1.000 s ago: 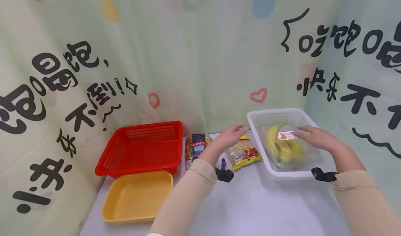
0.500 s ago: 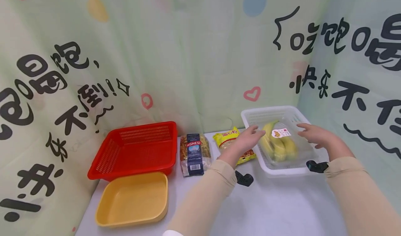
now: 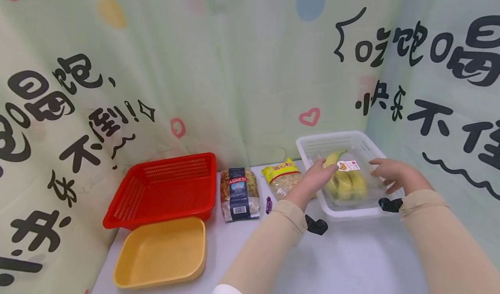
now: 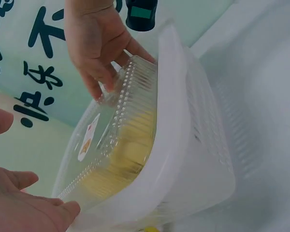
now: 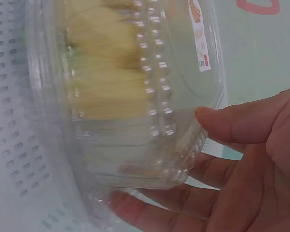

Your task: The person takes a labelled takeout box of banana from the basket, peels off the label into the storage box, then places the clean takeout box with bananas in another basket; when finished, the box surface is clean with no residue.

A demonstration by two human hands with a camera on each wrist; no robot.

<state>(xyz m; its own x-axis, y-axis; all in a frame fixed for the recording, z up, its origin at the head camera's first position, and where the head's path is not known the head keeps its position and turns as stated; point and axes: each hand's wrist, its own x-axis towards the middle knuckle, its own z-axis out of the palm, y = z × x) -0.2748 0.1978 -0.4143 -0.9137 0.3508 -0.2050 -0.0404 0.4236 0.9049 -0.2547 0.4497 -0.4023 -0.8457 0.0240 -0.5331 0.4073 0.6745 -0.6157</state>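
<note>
A clear plastic box of bananas [image 3: 347,181] with a white label on its lid sits in the white basket [image 3: 340,213]. My left hand [image 3: 314,178] is at the box's left end, over the basket rim, fingers fairly straight and the thumb held apart in the left wrist view. At the other end, my right hand [image 3: 400,174] holds the box. In the right wrist view its thumb [image 5: 237,123] lies at the lid's edge, while the fingers reach down around the end wall.
Left of the basket lie a yellow food packet [image 3: 282,177], an AGNESI pasta bag [image 3: 239,194] and a small purple-wrapped item [image 3: 268,205]. A red basket [image 3: 211,190] and a yellow tray [image 3: 160,281] stand farther left. A printed curtain [image 3: 234,68] hangs behind the table.
My left hand has moved right, from over the yellow packet to the box's left end. My right hand has lowered its fingers around the right end. The head view has shifted slightly.
</note>
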